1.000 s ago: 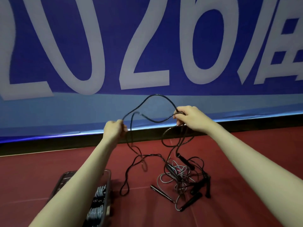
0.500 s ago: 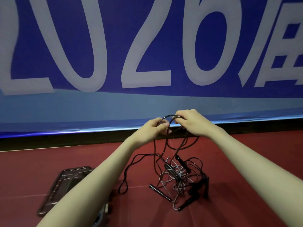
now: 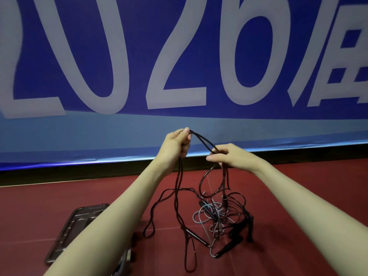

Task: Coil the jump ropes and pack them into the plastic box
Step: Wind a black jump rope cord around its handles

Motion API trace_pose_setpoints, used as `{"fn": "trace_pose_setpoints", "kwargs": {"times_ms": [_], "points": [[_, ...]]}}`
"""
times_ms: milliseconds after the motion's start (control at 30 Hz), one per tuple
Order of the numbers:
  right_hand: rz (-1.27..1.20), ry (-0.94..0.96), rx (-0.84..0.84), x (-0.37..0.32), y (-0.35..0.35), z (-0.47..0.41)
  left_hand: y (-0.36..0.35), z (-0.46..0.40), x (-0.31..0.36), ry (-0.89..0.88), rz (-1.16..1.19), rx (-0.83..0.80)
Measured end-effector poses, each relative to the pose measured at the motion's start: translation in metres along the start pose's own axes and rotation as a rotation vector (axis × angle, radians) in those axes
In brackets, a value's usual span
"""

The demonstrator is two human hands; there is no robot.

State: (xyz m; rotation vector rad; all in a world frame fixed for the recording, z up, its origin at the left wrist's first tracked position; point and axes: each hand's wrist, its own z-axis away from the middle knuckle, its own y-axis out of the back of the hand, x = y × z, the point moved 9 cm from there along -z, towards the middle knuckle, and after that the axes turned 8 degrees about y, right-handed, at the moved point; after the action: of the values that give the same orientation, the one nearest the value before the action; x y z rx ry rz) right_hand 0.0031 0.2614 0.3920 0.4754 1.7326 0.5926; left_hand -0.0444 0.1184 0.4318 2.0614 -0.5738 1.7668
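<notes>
Reading "2026" in large pale figures, a blue banner [image 3: 179,56] fills the background; a further character at its right edge is cut off. Left hand [image 3: 176,143] and right hand [image 3: 231,156], raised before it, each pinch doubled strands of a black jump rope [image 3: 201,141]. Its loops hang to the red floor [image 3: 298,196] into a tangled pile of ropes [image 3: 223,222]. Left forearm covers much of the plastic box [image 3: 79,222].

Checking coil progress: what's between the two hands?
Head view: a short doubled span of black rope runs from the left hand down to the right hand.
</notes>
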Motion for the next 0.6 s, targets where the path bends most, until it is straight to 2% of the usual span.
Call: {"fn": "trace_pose_setpoints", "kwargs": {"times_ms": [133,233,333,400,467,600], "points": [[-0.237,-0.045,-0.054,0.02,-0.008,0.007,0.054,-0.013,0.007,0.004,0.396,0.261],[-0.314,-0.165,0.141,0.068,0.014,0.019,0.108,-0.016,0.007,0.002,0.519,0.409],[-0.494,-0.309,0.479,0.115,0.049,0.039,0.136,-0.006,-0.009,0.031,0.338,0.488],[-0.706,-0.355,0.625,0.128,0.058,0.044,0.142,-0.003,-0.028,0.076,0.184,0.521],[-0.87,-0.385,0.675,0.131,0.058,0.043,0.148,-0.001,-0.049,0.155,0.107,0.556],[-0.921,-0.433,0.645,0.13,0.048,0.033,0.153,0.002,-0.075,0.275,-0.011,0.548]]}}
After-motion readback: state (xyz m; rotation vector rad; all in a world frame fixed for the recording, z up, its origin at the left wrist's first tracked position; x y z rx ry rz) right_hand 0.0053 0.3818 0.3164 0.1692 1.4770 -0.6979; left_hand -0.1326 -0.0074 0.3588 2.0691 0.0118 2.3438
